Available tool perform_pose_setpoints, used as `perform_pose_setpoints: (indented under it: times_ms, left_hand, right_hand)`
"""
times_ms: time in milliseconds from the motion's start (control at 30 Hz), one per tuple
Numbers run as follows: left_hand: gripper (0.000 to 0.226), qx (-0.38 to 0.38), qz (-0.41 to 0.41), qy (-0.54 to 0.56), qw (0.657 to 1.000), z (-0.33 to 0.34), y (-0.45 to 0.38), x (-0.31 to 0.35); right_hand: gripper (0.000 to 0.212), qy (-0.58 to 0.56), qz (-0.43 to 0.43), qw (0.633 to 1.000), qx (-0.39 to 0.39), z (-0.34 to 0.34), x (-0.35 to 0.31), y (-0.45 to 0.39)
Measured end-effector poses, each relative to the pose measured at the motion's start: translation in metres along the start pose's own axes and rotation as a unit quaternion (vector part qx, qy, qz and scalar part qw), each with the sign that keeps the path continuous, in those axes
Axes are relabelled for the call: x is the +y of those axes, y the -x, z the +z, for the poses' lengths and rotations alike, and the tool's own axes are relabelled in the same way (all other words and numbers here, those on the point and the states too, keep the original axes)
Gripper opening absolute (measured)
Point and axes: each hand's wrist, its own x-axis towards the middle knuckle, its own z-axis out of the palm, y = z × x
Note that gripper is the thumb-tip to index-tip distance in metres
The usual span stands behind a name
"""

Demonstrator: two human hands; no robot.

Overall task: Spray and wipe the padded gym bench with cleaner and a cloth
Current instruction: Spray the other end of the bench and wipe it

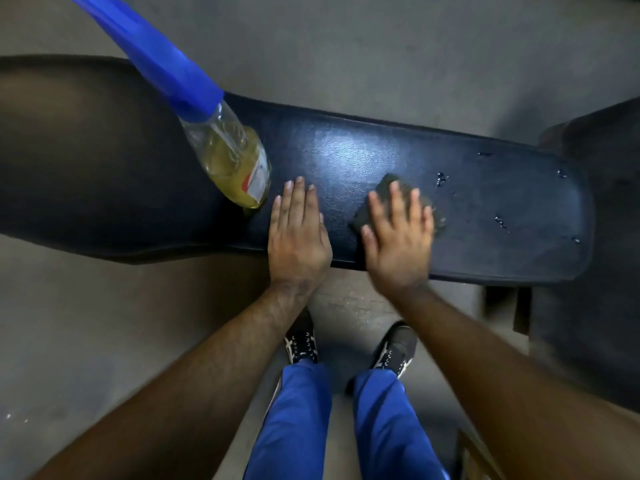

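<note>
A long black padded bench (363, 157) runs across the view from left to right. My right hand (398, 237) lies flat with spread fingers on a dark grey cloth (391, 183), pressing it against the pad's near right part. My left hand (298, 237) rests palm down and empty on the pad, just left of the right one. A clear spray bottle (232, 161) with yellow liquid and a blue top stands on the bench behind my left hand. Small wet droplets (441, 178) dot the pad's right end.
Grey concrete floor (381, 46) surrounds the bench. My legs in blue trousers and dark shoes (301, 344) stand right in front of it. The bench's dark frame (523, 310) shows below its right end, and another dark object (602, 140) lies at the far right.
</note>
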Motion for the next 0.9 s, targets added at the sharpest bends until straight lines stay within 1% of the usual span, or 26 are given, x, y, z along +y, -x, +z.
perform_pose_setpoints:
  times_ms: [33,67,100,133,167,200,233,267,300,333,367,433,467,500,533,567,600,633,667,700,733,767,800,833,867,900]
  left_hand:
    - [0.048,-0.003,0.006,0.006,1.0,-0.001,-0.001,0.004]
    - [0.048,-0.008,0.012,0.015,1.0,-0.001,-0.004,0.008]
    - [0.048,-0.012,0.018,0.024,0.999,-0.001,-0.008,0.013]
    - [0.047,-0.014,0.025,0.032,0.999,0.0,-0.011,0.016]
    - [0.046,-0.015,0.03,0.041,0.999,0.001,-0.015,0.019]
    - [0.045,-0.016,0.033,0.049,0.998,0.002,-0.02,0.023]
    - [0.044,-0.018,0.034,0.058,0.998,0.004,-0.024,0.027]
    - [0.043,-0.02,0.036,0.063,0.997,0.006,-0.029,0.03]
    - [0.042,-0.022,0.039,0.065,0.997,0.007,-0.033,0.033]
    - [0.042,-0.024,0.04,0.064,0.997,0.008,-0.038,0.036]
    - [0.041,-0.027,0.042,0.062,0.997,0.009,-0.043,0.039]
    - [0.041,-0.035,0.04,0.066,0.996,0.014,-0.051,0.042]
    - [0.041,-0.038,0.038,0.067,0.996,0.018,-0.053,0.042]
    - [0.043,-0.039,0.04,0.062,0.997,0.022,-0.054,0.042]
    - [0.044,-0.036,0.044,0.05,0.997,0.026,-0.053,0.041]
    - [0.046,-0.033,0.049,0.034,0.998,0.03,-0.052,0.04]
    - [0.046,-0.031,0.051,0.025,0.998,0.032,-0.051,0.041]
    - [0.046,-0.026,0.047,0.028,0.998,0.032,-0.051,0.043]
    - [0.044,-0.021,0.031,0.046,0.998,0.03,-0.052,0.045]
    - [0.042,-0.012,0.005,0.081,0.997,0.026,-0.054,0.049]
    - [0.04,-0.001,-0.025,0.125,0.992,0.023,-0.058,0.052]
    - [0.039,0.008,-0.044,0.161,0.986,0.022,-0.061,0.055]
    - [0.039,0.008,-0.049,0.178,0.983,0.022,-0.063,0.057]
    - [0.039,0.002,-0.045,0.176,0.983,0.024,-0.064,0.059]
    - [0.04,-0.002,-0.039,0.161,0.986,0.027,-0.065,0.061]
    - [0.042,-0.004,-0.033,0.136,0.99,0.031,-0.064,0.062]
  right_hand:
    - [0.055,0.002,-0.049,0.999,-0.005,0.003,-0.008,0.016]
    - [0.055,0.008,-0.134,0.991,-0.026,0.001,-0.004,0.028]
    - [0.054,0.017,-0.223,0.973,-0.054,-0.003,0.012,0.028]
    - [0.054,0.035,-0.28,0.958,-0.059,-0.007,0.034,0.018]
    - [0.054,0.047,-0.278,0.958,-0.053,-0.011,0.05,0.005]
    - [0.054,0.047,-0.214,0.975,-0.042,-0.014,0.061,-0.009]
    - [0.054,0.027,-0.106,0.994,-0.028,-0.017,0.062,-0.018]
    - [0.054,0.006,-0.004,1.0,-0.004,-0.015,0.053,-0.019]
    - [0.055,-0.006,0.039,0.999,0.008,-0.011,0.037,-0.01]
    - [0.055,-0.006,0.012,1.0,0.009,-0.006,0.024,0.005]
    - [0.054,-0.003,-0.07,0.997,-0.014,-0.005,0.018,0.021]
    - [0.053,0.017,-0.258,0.964,-0.064,-0.01,0.046,0.029]
    - [0.052,0.034,-0.286,0.956,-0.056,-0.014,0.065,0.017]
    - [0.053,0.043,-0.246,0.967,-0.046,-0.015,0.079,0.0]
    - [0.053,0.029,-0.141,0.989,-0.031,-0.017,0.085,-0.017]
    - [0.055,0.01,-0.015,1.0,-0.014,-0.019,0.081,-0.03]
    - [0.056,-0.002,0.056,0.998,0.001,-0.017,0.071,-0.033]
    - [0.056,0.0,0.049,0.999,0.007,-0.014,0.057,-0.027]
    - [0.055,0.001,-0.034,0.999,-0.01,-0.013,0.048,-0.015]
    - [0.054,0.009,-0.156,0.987,-0.043,-0.015,0.049,-0.001]
    - [0.053,0.019,-0.265,0.961,-0.078,-0.02,0.063,0.003]
    - [0.052,0.026,-0.323,0.942,-0.082,-0.023,0.083,-0.007]
    - [0.052,0.036,-0.315,0.946,-0.07,-0.026,0.097,-0.021]
    - [0.053,0.038,-0.241,0.968,-0.053,-0.027,0.105,-0.039]
    - [0.054,0.023,-0.125,0.991,-0.033,-0.029,0.105,-0.055]
    - [0.055,0.012,-0.019,1.0,-0.018,-0.026,0.097,-0.065]
